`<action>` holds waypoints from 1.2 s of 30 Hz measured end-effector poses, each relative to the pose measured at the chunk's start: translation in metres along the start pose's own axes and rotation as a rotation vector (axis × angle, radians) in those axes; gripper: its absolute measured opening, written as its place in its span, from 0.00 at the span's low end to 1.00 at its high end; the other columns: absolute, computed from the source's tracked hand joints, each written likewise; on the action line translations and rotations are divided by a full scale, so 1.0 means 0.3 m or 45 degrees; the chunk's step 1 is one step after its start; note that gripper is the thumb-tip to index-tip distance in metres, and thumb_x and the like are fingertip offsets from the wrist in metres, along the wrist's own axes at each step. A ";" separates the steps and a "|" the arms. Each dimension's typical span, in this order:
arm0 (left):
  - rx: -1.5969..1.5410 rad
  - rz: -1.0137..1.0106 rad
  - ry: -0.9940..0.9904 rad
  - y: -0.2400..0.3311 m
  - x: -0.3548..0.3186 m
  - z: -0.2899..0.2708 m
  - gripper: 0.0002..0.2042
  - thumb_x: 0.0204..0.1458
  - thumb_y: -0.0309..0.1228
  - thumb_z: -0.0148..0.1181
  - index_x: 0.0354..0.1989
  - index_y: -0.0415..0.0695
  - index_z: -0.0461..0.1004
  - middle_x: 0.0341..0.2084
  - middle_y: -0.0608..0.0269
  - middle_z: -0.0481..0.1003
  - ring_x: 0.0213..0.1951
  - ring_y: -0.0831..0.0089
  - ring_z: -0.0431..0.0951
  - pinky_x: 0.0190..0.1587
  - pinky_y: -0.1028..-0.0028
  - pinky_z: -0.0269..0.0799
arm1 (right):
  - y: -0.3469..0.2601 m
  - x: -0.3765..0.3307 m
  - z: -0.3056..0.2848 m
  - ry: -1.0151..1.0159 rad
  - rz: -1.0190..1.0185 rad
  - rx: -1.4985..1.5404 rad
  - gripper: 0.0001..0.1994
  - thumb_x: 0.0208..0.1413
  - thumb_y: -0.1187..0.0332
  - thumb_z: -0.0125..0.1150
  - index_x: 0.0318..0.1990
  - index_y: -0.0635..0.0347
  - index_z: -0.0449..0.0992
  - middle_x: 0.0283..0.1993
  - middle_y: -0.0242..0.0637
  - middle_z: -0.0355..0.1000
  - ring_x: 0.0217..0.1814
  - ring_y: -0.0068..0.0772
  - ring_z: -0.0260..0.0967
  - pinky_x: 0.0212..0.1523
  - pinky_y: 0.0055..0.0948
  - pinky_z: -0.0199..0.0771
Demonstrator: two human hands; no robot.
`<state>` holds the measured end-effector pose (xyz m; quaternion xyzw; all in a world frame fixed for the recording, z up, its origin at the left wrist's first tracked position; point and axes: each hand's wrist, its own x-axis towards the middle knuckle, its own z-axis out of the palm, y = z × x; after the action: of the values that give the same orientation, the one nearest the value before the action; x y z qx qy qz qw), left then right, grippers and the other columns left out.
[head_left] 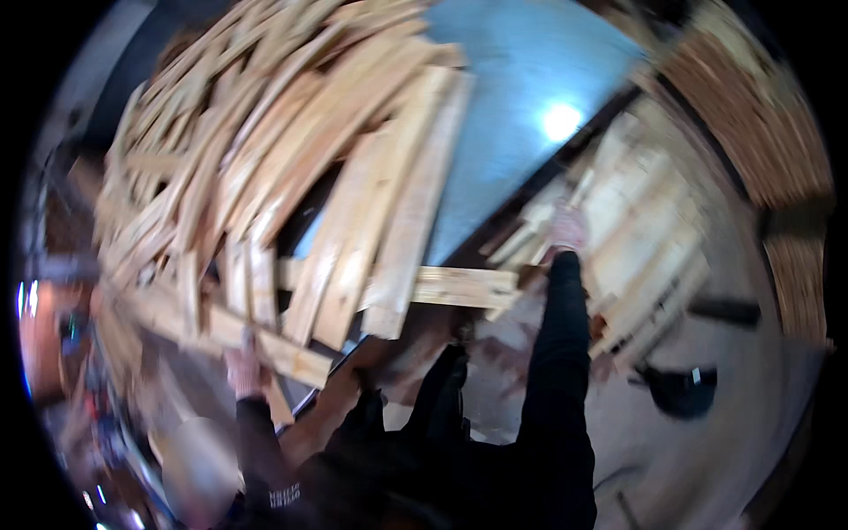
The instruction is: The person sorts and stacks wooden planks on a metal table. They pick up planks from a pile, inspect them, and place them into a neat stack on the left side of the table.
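My left hand (245, 367), in a pale glove, is at the near edge of a long wooden board (296, 360) lying crosswise at the front of a large heap of planks. Its fingers are smeared by motion, and its grip cannot be made out. My right hand (568, 228), also gloved, reaches forward at full arm's length to the left edge of a stack of pale boards (649, 225). A thin strip of wood shows just beyond its fingers; blur hides whether they close on it. Between my hands, a short board (468, 288) juts out from under several slanting planks (415, 203).
A blue-grey tabletop (503, 106) with a dark edge carries the heap of loose planks (291, 115). Tall stacks of brownish wood (742, 115) stand at the far right. A black rounded object (680, 390) lies on the floor (724, 424) at right.
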<state>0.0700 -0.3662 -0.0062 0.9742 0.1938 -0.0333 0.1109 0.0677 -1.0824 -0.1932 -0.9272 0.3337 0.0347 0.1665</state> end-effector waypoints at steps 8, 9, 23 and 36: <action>-0.733 -0.450 0.105 0.205 0.012 -0.053 0.27 0.50 0.43 0.68 0.55 0.43 0.69 0.39 0.53 0.78 0.38 0.64 0.79 0.41 0.63 0.77 | -0.087 0.011 -0.179 0.447 -0.051 0.626 0.13 0.63 0.67 0.52 0.47 0.66 0.75 0.48 0.49 0.75 0.50 0.47 0.74 0.54 0.49 0.69; -0.917 -0.559 0.166 0.264 -0.016 -0.092 0.26 0.49 0.42 0.68 0.54 0.42 0.70 0.38 0.55 0.78 0.37 0.65 0.78 0.40 0.65 0.77 | -0.198 -0.073 -0.277 0.597 -0.115 0.973 0.14 0.62 0.67 0.54 0.49 0.69 0.74 0.50 0.51 0.74 0.51 0.47 0.73 0.56 0.47 0.69; -0.968 -0.355 0.319 -0.588 -0.319 -0.366 0.22 0.52 0.32 0.61 0.55 0.38 0.68 0.44 0.50 0.77 0.48 0.61 0.78 0.55 0.66 0.71 | -2.178 -0.772 -0.267 -0.293 -0.863 0.446 0.51 0.46 0.34 0.61 0.69 0.66 0.58 0.69 0.57 0.60 0.71 0.58 0.57 0.70 0.46 0.56; 0.198 -0.235 0.335 -1.303 0.073 -0.378 0.21 0.57 0.30 0.49 0.61 0.41 0.66 0.42 0.53 0.75 0.48 0.56 0.78 0.39 0.55 0.74 | -2.151 -1.083 -0.198 0.383 -0.772 0.425 0.41 0.45 0.66 0.71 0.67 0.70 0.58 0.58 0.54 0.69 0.60 0.51 0.69 0.63 0.39 0.68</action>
<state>-0.0578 0.0199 0.0223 0.9539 0.2921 0.0694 0.0055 0.2199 -0.4391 0.1041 -0.9387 0.0659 -0.2076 0.2672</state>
